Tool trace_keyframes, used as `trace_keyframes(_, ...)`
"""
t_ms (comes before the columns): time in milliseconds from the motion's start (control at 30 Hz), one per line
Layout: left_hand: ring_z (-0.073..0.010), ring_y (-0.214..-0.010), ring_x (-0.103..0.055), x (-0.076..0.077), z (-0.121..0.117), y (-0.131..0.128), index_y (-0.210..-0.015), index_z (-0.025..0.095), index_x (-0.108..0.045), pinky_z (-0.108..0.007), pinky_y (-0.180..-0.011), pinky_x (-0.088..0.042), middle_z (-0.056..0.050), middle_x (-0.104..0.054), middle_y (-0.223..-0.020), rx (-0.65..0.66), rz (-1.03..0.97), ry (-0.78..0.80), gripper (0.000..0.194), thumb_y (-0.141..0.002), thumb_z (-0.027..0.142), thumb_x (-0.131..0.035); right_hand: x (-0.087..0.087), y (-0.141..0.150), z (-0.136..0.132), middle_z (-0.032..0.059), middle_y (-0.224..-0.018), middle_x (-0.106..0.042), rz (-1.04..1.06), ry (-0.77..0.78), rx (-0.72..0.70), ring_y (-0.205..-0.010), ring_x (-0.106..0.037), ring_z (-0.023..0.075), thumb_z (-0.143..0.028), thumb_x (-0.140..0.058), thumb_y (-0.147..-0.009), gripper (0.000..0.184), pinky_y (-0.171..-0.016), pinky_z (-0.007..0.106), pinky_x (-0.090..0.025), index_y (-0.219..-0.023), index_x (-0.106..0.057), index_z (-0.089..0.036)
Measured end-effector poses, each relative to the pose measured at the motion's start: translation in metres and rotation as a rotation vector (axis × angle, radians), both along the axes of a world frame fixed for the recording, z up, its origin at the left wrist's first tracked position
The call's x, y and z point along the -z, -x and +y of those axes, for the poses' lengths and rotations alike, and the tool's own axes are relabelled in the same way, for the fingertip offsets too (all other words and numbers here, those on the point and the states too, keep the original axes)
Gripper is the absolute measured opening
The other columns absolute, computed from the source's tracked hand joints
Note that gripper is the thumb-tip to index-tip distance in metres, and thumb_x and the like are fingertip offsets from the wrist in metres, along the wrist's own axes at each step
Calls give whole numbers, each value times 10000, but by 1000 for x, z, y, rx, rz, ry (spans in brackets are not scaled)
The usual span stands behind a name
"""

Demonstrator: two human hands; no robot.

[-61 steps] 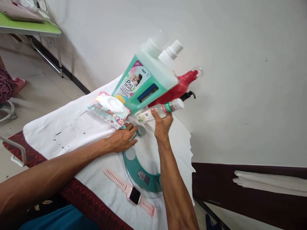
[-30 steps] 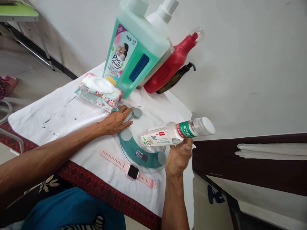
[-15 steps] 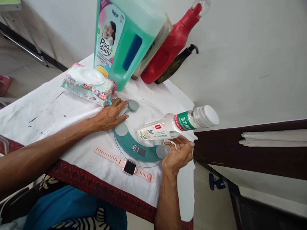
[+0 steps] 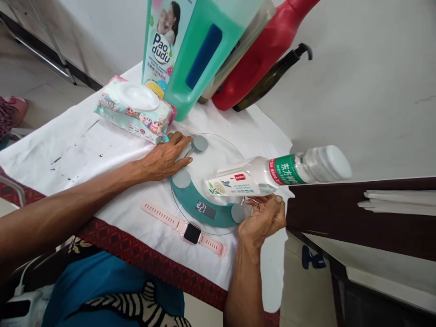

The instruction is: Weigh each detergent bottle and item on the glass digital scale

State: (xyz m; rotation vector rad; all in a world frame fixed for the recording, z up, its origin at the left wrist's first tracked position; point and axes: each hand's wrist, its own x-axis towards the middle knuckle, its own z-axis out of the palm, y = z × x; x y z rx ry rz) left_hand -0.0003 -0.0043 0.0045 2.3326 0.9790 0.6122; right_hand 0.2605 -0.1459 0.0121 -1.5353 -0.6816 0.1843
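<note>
Weighing seems under way, the bottle point(image 4: 238, 184) on the scale point(image 4: 187, 195), left hand point(image 4: 165, 159) empty at its rim, right hand point(image 4: 262, 218) loosely unclasped, contact unclear, and a true reading probably calls for both clear.

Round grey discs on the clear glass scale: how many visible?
3: one round grey disc by the left hand, another below its thumb, the third beside the right hand. The clear plastic bottle may hide more.

Wall point(image 4: 371, 104): pale, scuffed, ahead of you
Floor point(image 4: 44, 91): light tiles on either side of you
Baseboard point(image 4: 85, 80): dark, at your left
Dark panel point(image 4: 323, 227): on your right
</note>
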Motion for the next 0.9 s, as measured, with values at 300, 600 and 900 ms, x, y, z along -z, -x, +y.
trace_keyframes(300,-339,-1316,-549,2,1,1,-1514,180,-455,-592,-1105,-543,-168,-549,-1399,2,-21,-6,515,-1056,410,-507,-2,3,0,-8,-694,-669,-54,46,0,-605,-600,145,-549,-673,-915,361,-611,303,-463,-838,-659,-196)
trace_keyframes(600,-335,-1325,-544,1,1,1,-1523,172,-463,-583,-1118,-539,-165,-543,-1404,0,-9,-7,531,-1054,417,-514,-1,2,-2,-23,-665,-621,-101,77,11,-594,-555,141,-501,-704,-914,331,-651,316,-460,-789,-636,-202)
trace_keyframes(900,-352,-1322,-555,0,1,0,-1528,148,-451,-597,-1088,-554,-183,-539,-1393,3,-7,-2,547,-1051,409,-509,2,0,-3,-31,-643,-602,-124,102,15,-606,-549,150,-468,-699,-910,290,-678,322,-464,-799,-650,-205)
